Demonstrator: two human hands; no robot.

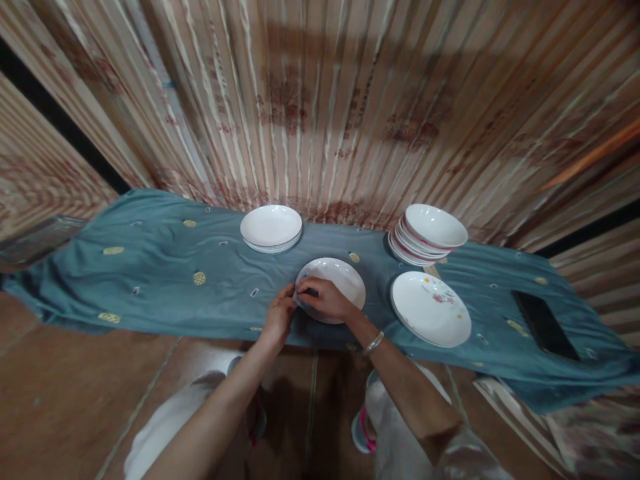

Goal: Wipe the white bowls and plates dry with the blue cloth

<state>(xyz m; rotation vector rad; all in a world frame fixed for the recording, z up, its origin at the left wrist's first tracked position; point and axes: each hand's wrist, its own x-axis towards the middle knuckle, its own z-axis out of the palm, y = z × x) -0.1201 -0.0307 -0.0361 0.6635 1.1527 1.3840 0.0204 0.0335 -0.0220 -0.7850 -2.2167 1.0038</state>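
A shallow white plate (345, 280) lies near the front edge of the cloth-covered table, in front of me. My left hand (281, 312) is at its left rim, fingers closed on the edge. Reaching across the plate, my right hand (323, 297) has its fingers curled together just inside the same rim, close to the left fingertips. Whatever those right fingers pinch, if anything, is hidden. Behind and to the left sits a stack of white plates (271, 225). To the right are plates with a flower pattern (425, 307).
A tilted stack of white bowls with red bands (435, 227) stands at the back right. A black phone (544, 325) lies at the right end of the blue-green tablecloth (165, 280). A clear tray (43, 239) is at the far left. A pleated curtain (320, 120) hangs behind.
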